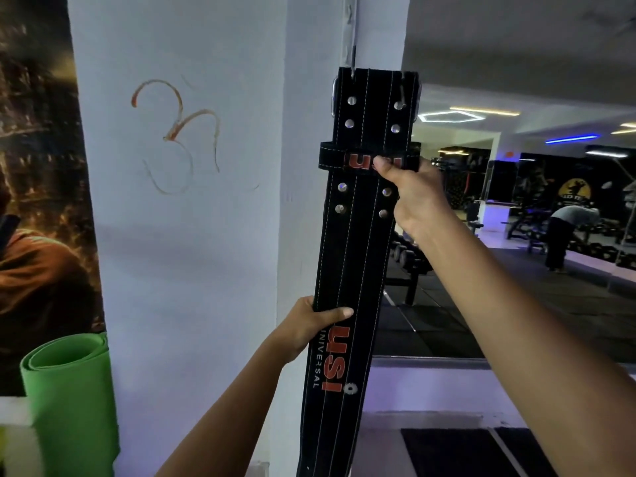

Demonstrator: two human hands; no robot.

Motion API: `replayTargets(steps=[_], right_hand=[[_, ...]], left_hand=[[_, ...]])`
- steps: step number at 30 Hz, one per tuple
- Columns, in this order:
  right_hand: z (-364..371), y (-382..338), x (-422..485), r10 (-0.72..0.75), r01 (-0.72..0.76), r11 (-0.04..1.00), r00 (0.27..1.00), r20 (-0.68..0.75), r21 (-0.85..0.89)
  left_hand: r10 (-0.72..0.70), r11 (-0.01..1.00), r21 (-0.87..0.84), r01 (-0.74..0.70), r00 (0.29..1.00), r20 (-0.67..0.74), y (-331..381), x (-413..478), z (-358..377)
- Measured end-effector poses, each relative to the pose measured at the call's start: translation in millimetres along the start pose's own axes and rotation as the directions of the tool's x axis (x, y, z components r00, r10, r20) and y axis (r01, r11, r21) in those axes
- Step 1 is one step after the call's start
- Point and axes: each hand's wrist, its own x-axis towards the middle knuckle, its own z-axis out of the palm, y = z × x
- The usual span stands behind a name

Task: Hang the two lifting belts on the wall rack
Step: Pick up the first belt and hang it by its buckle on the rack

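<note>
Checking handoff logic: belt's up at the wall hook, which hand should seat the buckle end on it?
Right. The right hand pinches the belt at its keeper loop, just below the buckle end by the hook. The left hand grips far lower, mid-strap, likely only steadying.

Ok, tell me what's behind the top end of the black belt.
Behind the belt is the white wall corner; a thin metal hook shows above its top edge. What the buckle catches on is covered.

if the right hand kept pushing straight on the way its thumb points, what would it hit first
The right hand already pinches the belt at its keeper loop, so the belt comes first. Behind that is probably the white wall corner, though depth is unclear.
</note>
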Motion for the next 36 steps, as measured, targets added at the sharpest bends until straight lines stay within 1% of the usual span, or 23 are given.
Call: replayTargets(steps=[3, 6, 8, 9, 11, 12, 16, 21, 23, 26, 28, 30, 33, 36], right_hand=[[-1, 2, -1, 0.01, -0.01, 1.0, 1.0, 0.022, -0.003], [-3, 1, 0, 0.025, -0.024, 1.0, 0.999, 0.034, -0.017], [-3, -3, 1, 0.019, -0.019, 1.0, 0.999, 0.036, -0.014], [-4, -5, 2, 0.007, -0.007, 1.0, 0.999, 0.035, 0.0], [-4, -8, 4, -0.013, 0.013, 1.0, 0.999, 0.036, 0.008], [-4, -9, 4, -0.015, 0.015, 1.0, 0.999, 0.037, 0.002], [-4, -10, 5, -0.012, 0.013, 1.0, 0.999, 0.032, -0.008], [-10, -10, 5, -0.013, 0.014, 0.999, 0.999, 0.033, -0.034], [-13, -8, 4, -0.012, 0.014, 0.999, 1.0, 0.028, -0.051], [-17, -3, 3, -0.004, 0.005, 0.999, 1.0, 0.016, -0.047], [-18, 0, 1, 0.015, -0.015, 0.999, 1.0, 0.011, -0.049], [-19, 0, 1, 0.021, -0.021, 0.999, 1.0, 0.004, -0.043], [-20, -1, 1, 0.01, -0.01, 0.999, 1.0, 0.0, -0.032], [-23, 0, 1, 0.005, -0.005, 1.0, 1.0, 0.006, -0.031]], left_hand=[[-0.055, 0.989, 0.142, 0.049, 0.998, 0.038, -26, -7, -4], [-0.052, 0.986, 0.162, 0.048, 0.998, 0.02, -25, -3, -7], [-0.005, 0.993, 0.12, 0.005, 1.0, 0.003, -14, 4, -7], [0.013, 0.998, 0.066, -0.011, 1.0, -0.019, -10, 8, -6], [0.014, 0.999, -0.034, -0.016, 0.998, -0.065, -15, 9, -6], [-0.003, 0.999, -0.044, 0.0, 0.997, -0.074, -24, 7, -6], [-0.088, 0.995, 0.043, 0.091, 0.994, -0.057, -58, -2, -1], [-0.043, 0.998, -0.037, 0.04, 0.997, -0.066, -34, 11, -1], [-0.053, 0.998, -0.025, 0.052, 0.998, -0.025, -37, 8, 1], [-0.098, 0.995, 0.042, 0.096, 0.994, 0.049, -50, -4, 6], [-0.1, 0.992, 0.078, 0.095, 0.992, 0.07, -53, -7, 6], [-0.077, 0.995, 0.061, 0.074, 0.996, 0.049, -48, -6, 6], [-0.014, 1.0, -0.026, 0.014, 1.0, 0.005, -36, -3, 10], [0.003, 1.0, -0.008, -0.003, 1.0, -0.012, -26, -3, 15]])
